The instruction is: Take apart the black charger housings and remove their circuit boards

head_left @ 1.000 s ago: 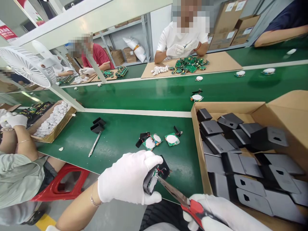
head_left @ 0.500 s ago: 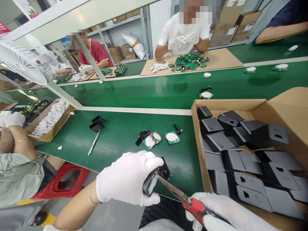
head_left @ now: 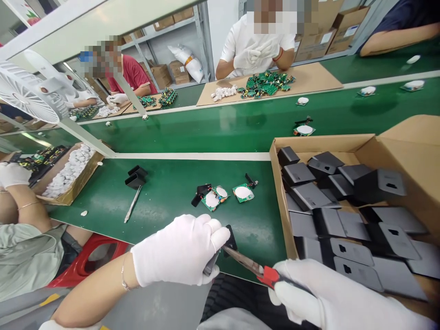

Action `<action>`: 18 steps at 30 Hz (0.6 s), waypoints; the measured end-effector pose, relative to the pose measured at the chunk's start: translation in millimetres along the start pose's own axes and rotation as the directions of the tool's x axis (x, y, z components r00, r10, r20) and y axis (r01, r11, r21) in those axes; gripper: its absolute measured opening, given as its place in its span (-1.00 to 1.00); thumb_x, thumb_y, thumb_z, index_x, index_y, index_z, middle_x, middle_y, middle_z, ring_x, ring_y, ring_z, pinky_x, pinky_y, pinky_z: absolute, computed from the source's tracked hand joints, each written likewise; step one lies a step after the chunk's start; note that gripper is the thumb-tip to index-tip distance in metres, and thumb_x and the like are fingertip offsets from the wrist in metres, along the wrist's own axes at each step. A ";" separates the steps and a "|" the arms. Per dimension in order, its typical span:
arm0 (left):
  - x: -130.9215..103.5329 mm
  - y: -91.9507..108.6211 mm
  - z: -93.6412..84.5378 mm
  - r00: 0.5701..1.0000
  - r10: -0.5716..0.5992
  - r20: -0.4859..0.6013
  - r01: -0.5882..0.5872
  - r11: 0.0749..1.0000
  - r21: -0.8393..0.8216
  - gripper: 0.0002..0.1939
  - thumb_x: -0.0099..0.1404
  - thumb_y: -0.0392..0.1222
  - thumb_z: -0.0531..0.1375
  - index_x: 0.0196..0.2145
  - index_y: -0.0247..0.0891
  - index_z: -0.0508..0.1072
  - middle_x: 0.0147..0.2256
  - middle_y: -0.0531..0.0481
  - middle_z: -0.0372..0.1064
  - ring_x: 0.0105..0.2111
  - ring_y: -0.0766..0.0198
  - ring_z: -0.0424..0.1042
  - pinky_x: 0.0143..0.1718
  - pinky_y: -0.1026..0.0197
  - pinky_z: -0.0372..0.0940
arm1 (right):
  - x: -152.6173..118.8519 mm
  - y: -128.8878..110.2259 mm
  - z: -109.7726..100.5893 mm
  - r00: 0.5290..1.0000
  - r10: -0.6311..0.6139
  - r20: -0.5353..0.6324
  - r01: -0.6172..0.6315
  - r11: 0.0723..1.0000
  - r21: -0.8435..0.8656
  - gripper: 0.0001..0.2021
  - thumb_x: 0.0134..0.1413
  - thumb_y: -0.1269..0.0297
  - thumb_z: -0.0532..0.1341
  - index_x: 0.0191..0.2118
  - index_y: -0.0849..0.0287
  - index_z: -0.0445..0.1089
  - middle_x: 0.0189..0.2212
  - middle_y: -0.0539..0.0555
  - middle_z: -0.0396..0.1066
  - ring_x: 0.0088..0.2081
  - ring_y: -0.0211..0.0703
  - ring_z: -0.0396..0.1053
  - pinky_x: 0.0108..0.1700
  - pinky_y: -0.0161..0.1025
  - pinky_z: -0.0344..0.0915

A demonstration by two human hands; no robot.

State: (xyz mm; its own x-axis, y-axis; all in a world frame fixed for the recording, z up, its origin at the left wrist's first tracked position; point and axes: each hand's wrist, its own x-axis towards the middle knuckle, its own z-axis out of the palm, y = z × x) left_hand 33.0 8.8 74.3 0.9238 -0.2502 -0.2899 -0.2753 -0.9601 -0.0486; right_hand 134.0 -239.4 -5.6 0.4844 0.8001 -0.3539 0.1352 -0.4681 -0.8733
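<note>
White-gloved, my left hand (head_left: 178,252) is closed around a small dark grey plastic housing (head_left: 210,265), which its fingers mostly cover. A black end piece (head_left: 231,240) shows beyond the fingertips. My right hand (head_left: 305,288), also gloved, grips long-nose pliers (head_left: 245,262) with red and black handles. The pliers' tips reach the housing by my left fingers; whether they pinch anything is hidden. Behind my hands lie a circuit board (head_left: 243,193) with a white pad and a pair of padded boards (head_left: 212,199) with black parts attached.
At right stands a cardboard box (head_left: 280,201) of grey housings. Two black sleeves (head_left: 135,177) and a metal tool (head_left: 132,204) lie at left. A conveyor belt (head_left: 192,130) carries boards behind. Co-workers sit opposite and at left, near a box of white pieces (head_left: 70,172) and a fan (head_left: 27,91).
My left hand has rolled over the housing, covering its open end. My right hand and the pliers have risen slightly and the handles look more closed. Boards on the belt have shifted right.
</note>
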 end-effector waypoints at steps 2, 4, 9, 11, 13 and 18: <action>0.5 -2.3 1.6 1.000 -0.006 0.002 0.006 1.000 0.001 -0.71 0.18 -0.11 0.11 -0.12 -0.16 0.28 -0.27 0.02 0.33 -0.39 0.11 0.37 -0.54 0.07 0.30 | 3.9 -0.8 -6.1 0.998 0.021 0.060 -0.013 0.991 -0.136 -0.72 0.17 0.11 0.14 -0.46 0.03 0.49 -0.58 -0.06 0.46 -0.55 -0.27 0.42 -0.52 -0.42 0.26; 0.8 -5.1 2.6 1.000 -0.015 0.007 0.015 1.000 -0.011 -0.68 0.18 -0.08 0.11 -0.10 -0.16 0.27 -0.27 0.01 0.33 -0.38 0.10 0.37 -0.52 0.06 0.31 | 5.5 0.7 -9.9 0.997 0.028 0.070 -0.009 0.967 -0.254 -0.74 0.19 0.12 0.12 -0.43 -0.01 0.50 -0.55 -0.05 0.48 -0.52 -0.25 0.44 -0.48 -0.40 0.29; 4.5 -12.3 4.5 1.000 0.010 0.005 -0.010 1.000 -0.002 -0.70 0.18 -0.12 0.13 -0.12 -0.15 0.27 -0.26 0.03 0.34 -0.38 0.12 0.36 -0.50 0.07 0.30 | 5.2 13.5 -11.6 0.983 -0.167 -0.082 0.107 0.867 -0.486 -0.84 0.09 0.05 0.22 -0.26 -0.15 0.53 -0.43 -0.01 0.55 -0.42 -0.09 0.48 -0.29 -0.25 0.36; 6.3 -15.2 5.8 0.998 0.059 0.013 -0.059 0.998 -0.023 -0.67 0.16 -0.09 0.16 -0.10 -0.15 0.27 -0.25 0.05 0.35 -0.38 0.13 0.35 -0.52 0.08 0.27 | 5.4 18.7 -12.0 0.978 -0.192 -0.083 0.124 0.852 -0.509 -0.83 0.07 0.04 0.23 -0.24 -0.16 0.53 -0.39 -0.01 0.56 -0.39 -0.06 0.49 -0.25 -0.23 0.36; 7.4 -17.8 7.5 0.993 0.119 0.022 -0.118 0.992 -0.039 -0.66 0.16 -0.07 0.17 -0.10 -0.16 0.28 -0.26 0.05 0.35 -0.39 0.14 0.33 -0.54 0.09 0.22 | 5.7 22.2 -12.9 0.977 -0.205 -0.063 0.146 0.852 -0.502 -0.82 0.09 0.07 0.21 -0.21 -0.16 0.53 -0.34 -0.01 0.57 -0.37 -0.08 0.50 -0.25 -0.25 0.35; 7.7 -19.9 11.3 0.972 0.235 -0.004 -0.235 0.972 0.024 -0.77 0.17 -0.22 0.12 -0.17 -0.20 0.29 -0.33 0.04 0.29 -0.43 0.17 0.25 -0.59 0.08 0.07 | 6.3 28.4 -11.3 0.970 -0.223 -0.093 0.144 0.842 -0.519 -0.81 0.06 0.01 0.22 -0.26 -0.13 0.53 -0.47 0.01 0.53 -0.46 -0.10 0.47 -0.34 -0.24 0.34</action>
State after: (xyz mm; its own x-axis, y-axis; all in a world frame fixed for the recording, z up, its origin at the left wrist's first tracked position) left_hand 42.6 27.4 62.3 0.8342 -0.4695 -0.2891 -0.4911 -0.8711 -0.0024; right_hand 150.7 -251.9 -28.9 0.5205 0.8458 -0.1171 0.6325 -0.4741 -0.6126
